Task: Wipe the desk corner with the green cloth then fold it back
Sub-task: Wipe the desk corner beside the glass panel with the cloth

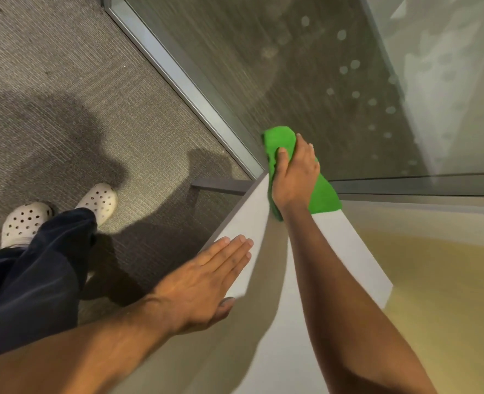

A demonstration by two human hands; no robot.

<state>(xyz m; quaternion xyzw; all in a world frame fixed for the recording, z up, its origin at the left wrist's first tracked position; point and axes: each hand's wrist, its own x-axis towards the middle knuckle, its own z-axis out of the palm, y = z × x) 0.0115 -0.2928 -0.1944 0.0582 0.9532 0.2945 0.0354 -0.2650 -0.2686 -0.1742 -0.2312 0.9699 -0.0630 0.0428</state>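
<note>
The green cloth (280, 140) lies bunched at the far corner of the white desk (277, 322), against the glass wall. My right hand (293, 177) presses down on the cloth, fingers curled over its top, and cloth sticks out above the fingers and to the right of the wrist. My left hand (206, 280) rests flat on the desk's left edge, fingers straight and held together, holding nothing.
A glass partition (320, 81) with a metal frame (184, 81) meets the desk corner. Grey carpet (64, 81) lies to the left, where my legs in dark trousers and white perforated clogs (24, 220) stand. A metal desk support (221, 186) shows below the corner.
</note>
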